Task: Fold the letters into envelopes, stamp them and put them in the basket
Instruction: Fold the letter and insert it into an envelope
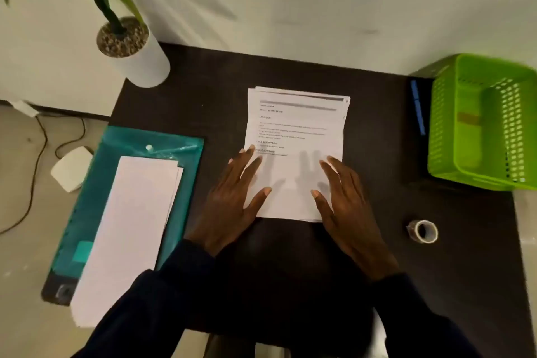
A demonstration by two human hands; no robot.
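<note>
- Dark tabletop (290, 67) is filling most of the frame, standing against a pale wall, with pale floor showing along the left edge.
- A stack of printed letters (296, 125) is lying in the middle of the frame, its sheets slightly fanned at the top edge. The upper half is showing text and the lower half is showing blank white.
- The left hand (232, 200) is pressing flat on the lower left part of the letters, fingers straight and spread, gripping nothing.
- The right hand (345, 197) is pressing flat on the lower right part in the same way, palm down, fingers straight, nothing grasped.
- A green basket (441, 125) is sitting at the right edge of the frame, well apart from the letters.
- A blue pen (417, 107) is lying just left of the basket.
- A roll of clear tape (422, 231) is resting at the lower right, below the basket.
- A teal folder (189, 160) is lying at the left of the frame, with a pile of white envelopes (130, 227) lying on it.
- A potted plant (139, 64) is standing at the upper left corner of the tabletop.
</note>
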